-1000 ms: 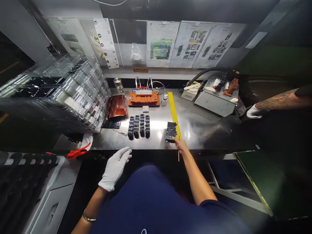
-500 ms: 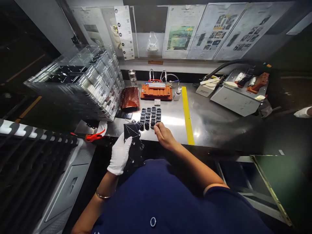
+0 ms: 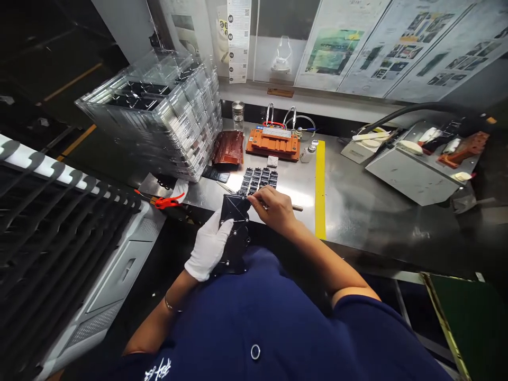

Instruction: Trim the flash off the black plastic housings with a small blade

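My left hand [image 3: 210,246], in a white glove, grips a flat black plastic panel [image 3: 237,225] with ribs and small studs, held upright at the bench's front edge. The thumb lies across its face. My bare right hand [image 3: 275,208] is closed in a pinch at the panel's upper right edge; whatever is between the fingertips is too small to make out. A thin stick-like piece [image 3: 297,208] shows just right of this hand; I cannot tell whether it is held or lying down. Behind the hands, several rows of small black parts [image 3: 260,177] lie on the bench, partly hidden.
An orange fixture [image 3: 273,143] stands at the back, beside a small bottle [image 3: 307,153] and a glass jar [image 3: 238,115]. Stacked clear trays [image 3: 186,121] rise at the left, near red-handled cutters [image 3: 169,201]. Yellow tape [image 3: 320,196] crosses the metal bench; a grey box [image 3: 416,164] sits right.
My right hand has moved from the rows of small black parts to the panel's upper edge. The view has shifted, and the stick-like piece now shows beside my right hand.
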`<state>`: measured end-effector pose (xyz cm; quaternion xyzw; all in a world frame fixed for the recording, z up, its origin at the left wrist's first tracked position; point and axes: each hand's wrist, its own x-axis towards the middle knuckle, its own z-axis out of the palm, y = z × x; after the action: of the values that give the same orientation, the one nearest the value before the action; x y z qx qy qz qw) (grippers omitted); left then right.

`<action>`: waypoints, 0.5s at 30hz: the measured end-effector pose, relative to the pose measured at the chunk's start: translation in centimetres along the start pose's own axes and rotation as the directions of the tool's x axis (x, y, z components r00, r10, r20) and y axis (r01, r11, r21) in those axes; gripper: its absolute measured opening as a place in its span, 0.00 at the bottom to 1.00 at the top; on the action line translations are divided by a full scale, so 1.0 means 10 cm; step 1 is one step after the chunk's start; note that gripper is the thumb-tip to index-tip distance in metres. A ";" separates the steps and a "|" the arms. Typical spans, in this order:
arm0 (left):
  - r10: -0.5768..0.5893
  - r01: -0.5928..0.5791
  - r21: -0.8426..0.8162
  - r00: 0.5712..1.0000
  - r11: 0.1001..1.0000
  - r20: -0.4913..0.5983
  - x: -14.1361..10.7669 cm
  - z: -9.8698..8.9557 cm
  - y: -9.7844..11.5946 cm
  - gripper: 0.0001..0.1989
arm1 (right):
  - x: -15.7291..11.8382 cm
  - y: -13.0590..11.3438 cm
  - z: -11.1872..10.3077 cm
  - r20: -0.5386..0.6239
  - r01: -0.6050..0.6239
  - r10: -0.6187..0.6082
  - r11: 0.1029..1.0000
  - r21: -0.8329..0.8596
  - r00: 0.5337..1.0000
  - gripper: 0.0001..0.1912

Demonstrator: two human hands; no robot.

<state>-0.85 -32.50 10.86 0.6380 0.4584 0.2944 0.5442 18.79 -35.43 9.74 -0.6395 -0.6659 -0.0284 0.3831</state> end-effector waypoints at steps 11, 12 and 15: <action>-0.003 0.003 -0.015 1.000 1.000 0.017 0.01 0.02 0.06 0.26 | 0.00 0.05 -0.05 -0.028 0.000 -0.002 0.997 -0.073 1.000 0.16; -0.002 0.003 -0.018 1.000 1.000 0.020 0.01 0.02 0.06 0.26 | 0.00 0.05 -0.05 -0.023 0.012 -0.014 0.997 -0.080 1.000 0.17; -0.015 0.015 -0.021 1.000 1.000 0.017 0.02 0.02 0.05 0.26 | 0.00 0.05 -0.05 0.006 0.009 -0.009 0.994 -0.113 1.000 0.17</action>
<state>-0.51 -32.41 11.24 0.6312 0.4552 0.2898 0.5571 19.45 -35.61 9.86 -0.6572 -0.6671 -0.0662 0.3445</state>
